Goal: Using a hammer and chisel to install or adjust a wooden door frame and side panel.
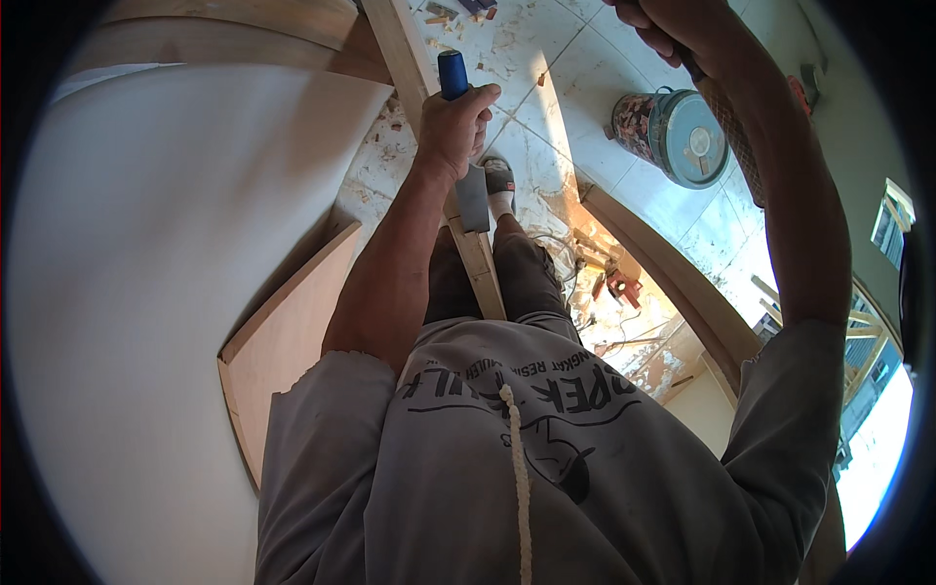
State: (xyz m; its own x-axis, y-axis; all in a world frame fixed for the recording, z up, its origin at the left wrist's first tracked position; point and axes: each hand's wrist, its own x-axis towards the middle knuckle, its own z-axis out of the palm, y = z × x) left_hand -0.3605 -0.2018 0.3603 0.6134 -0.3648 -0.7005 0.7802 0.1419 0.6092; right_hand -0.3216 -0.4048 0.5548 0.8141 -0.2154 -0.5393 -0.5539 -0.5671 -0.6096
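Note:
My left hand is closed around a wide chisel, its blue handle sticking up above the fist. The flat steel blade points back toward me, its end at a notch in a long pale wooden beam. That beam runs from between my legs to the top of the view, under the left hand. Up at the top right, my right hand is raised and wrapped around a dark grip. A brown cross-hatched length continues from it, partly hidden by my forearm, so its kind is unclear.
A lidded bucket stands on the tiled floor at right. Beyond my legs lie a red power tool, cords and shavings. A curved wooden board rises right of me; a wooden panel and white surface are at left.

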